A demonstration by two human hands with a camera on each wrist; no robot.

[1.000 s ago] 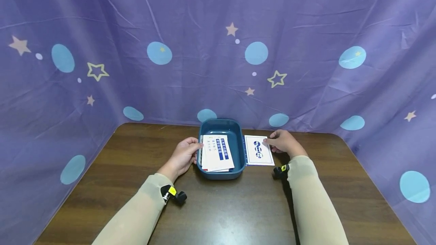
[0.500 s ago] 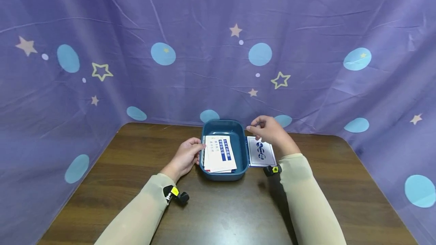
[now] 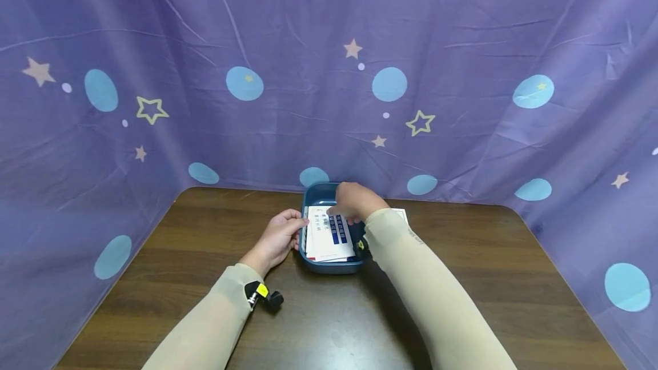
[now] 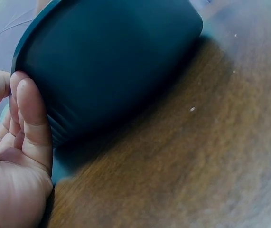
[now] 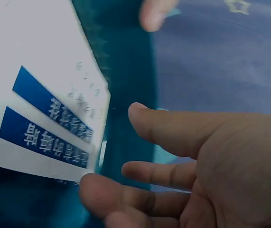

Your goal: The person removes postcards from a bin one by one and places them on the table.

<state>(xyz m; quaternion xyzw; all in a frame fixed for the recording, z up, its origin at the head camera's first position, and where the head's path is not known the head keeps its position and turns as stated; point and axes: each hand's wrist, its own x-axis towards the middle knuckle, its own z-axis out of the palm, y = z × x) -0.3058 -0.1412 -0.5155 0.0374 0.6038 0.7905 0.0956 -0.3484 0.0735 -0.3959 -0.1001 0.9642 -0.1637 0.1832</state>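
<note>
A dark teal plastic box [image 3: 334, 268] stands on the table, with a stack of white printed cards [image 3: 324, 244] lying along its left side. The top card [image 5: 45, 95] carries two blue bands of characters. My left hand [image 3: 275, 238] grips the box's left wall; in the left wrist view its fingers [image 4: 33, 114] press the outside, up near the rim. Over the box is my right hand [image 3: 357, 201], holding nothing. The right wrist view shows its thumb [image 5: 163, 128] and fingers apart, one fingertip right at the top card's corner.
Beside the box on the right lies a white card [image 3: 401, 214], mostly hidden by the right sleeve. The wooden table [image 3: 216, 233] ends at a purple curtain [image 3: 288, 136] with stars and blue dots. The tip of the left thumb [image 5: 155, 16] shows at the far rim.
My right hand has left the card beside the box, lifted, and moved left over the stack inside the box. The left hand keeps its grip on the box wall.
</note>
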